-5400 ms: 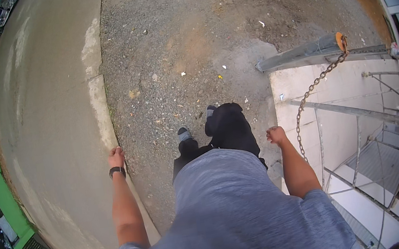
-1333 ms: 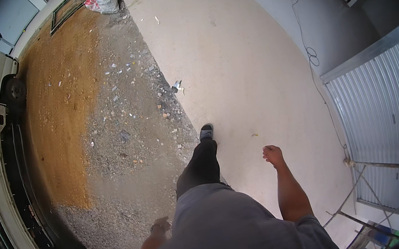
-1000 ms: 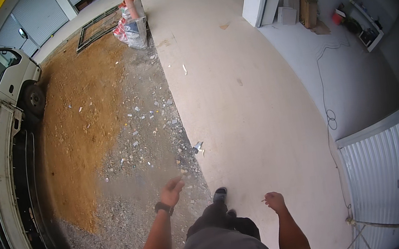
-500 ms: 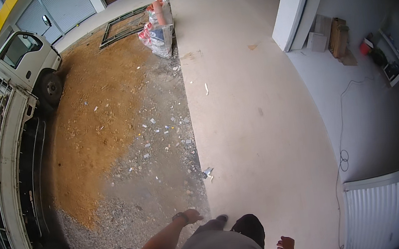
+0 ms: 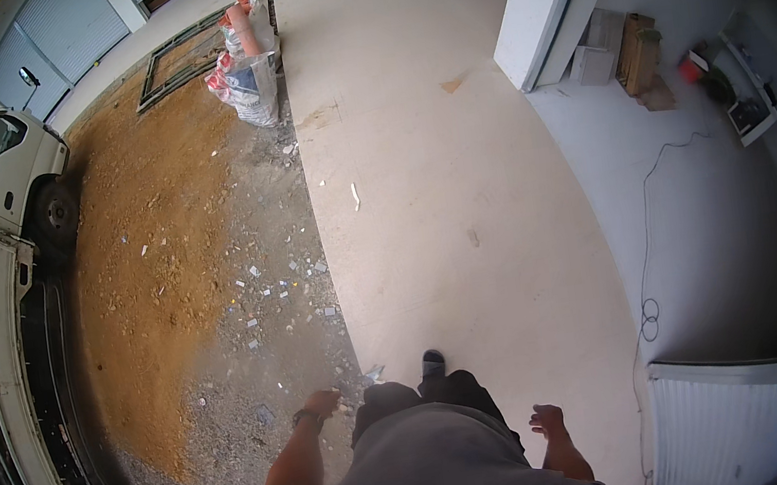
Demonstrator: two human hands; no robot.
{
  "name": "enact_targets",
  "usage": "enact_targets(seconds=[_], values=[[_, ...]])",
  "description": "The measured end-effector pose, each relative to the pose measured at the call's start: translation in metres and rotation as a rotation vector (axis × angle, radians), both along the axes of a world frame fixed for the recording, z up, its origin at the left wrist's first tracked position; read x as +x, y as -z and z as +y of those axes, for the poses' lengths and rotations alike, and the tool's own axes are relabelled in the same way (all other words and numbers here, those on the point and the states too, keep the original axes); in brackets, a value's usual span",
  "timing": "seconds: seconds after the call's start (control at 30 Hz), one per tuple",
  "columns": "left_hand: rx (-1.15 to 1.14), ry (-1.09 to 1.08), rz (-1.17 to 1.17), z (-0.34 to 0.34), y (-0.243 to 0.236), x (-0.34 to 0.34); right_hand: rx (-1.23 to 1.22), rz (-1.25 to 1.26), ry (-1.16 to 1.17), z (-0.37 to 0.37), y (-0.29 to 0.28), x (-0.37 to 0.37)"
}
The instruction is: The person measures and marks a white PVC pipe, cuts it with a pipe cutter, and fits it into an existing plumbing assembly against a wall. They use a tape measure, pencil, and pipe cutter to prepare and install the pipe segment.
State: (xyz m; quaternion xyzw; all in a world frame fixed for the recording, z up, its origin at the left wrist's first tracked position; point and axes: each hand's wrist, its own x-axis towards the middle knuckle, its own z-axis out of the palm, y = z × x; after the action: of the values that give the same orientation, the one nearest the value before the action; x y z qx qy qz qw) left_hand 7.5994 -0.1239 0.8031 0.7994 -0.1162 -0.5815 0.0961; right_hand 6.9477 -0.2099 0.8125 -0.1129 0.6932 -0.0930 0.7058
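Note:
My left hand [image 5: 323,402], with a dark band on its wrist, hangs over the gravel beside my body. Its fingers look loose and hold nothing that I can see, though they are slightly blurred. Close to it lies a small crumpled silvery scrap [image 5: 373,374] at the edge of the pavement. On the other side, my right hand [image 5: 546,418] hangs above the smooth floor, empty, with the fingers loosely bent and apart. My foot in a dark sandal [image 5: 433,364] is forward on the pale floor [image 5: 443,284].
A white truck [image 5: 1,171] stands along the left, beside brown dirt [image 5: 149,284]. Ahead are filled sacks [image 5: 251,89] by a metal frame [image 5: 178,59]. To the right are a white pillar [image 5: 539,7], cardboard boxes [image 5: 600,48], a loose cable [image 5: 646,258] and a corrugated panel [image 5: 737,427].
I have moved forward and the view has turned a little right; the truck and sacks have shifted left. One foot has swung ahead. Both hands still hang at my sides.

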Motion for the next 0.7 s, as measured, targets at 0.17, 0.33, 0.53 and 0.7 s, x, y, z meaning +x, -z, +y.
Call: enact_targets(seconds=[0.17,0.33,0.53,0.7], values=[[-0.075,-0.452,-0.063,-0.078,-0.013,0.034,-0.615,0.377,-0.228,-0.302,-0.043,0.097],[0.209,0.399,-0.004,-0.166,-0.002,0.066,-0.803,0.493,-0.505,-0.502,-0.071,0.221],[0.168,0.260,0.008,-0.319,0.002,0.153,-0.577,0.445,-0.619,-0.649,-0.029,0.350],[0.277,-0.043,0.009,-0.542,-0.010,0.282,0.052,0.348,-0.530,-0.735,-0.011,0.376]])
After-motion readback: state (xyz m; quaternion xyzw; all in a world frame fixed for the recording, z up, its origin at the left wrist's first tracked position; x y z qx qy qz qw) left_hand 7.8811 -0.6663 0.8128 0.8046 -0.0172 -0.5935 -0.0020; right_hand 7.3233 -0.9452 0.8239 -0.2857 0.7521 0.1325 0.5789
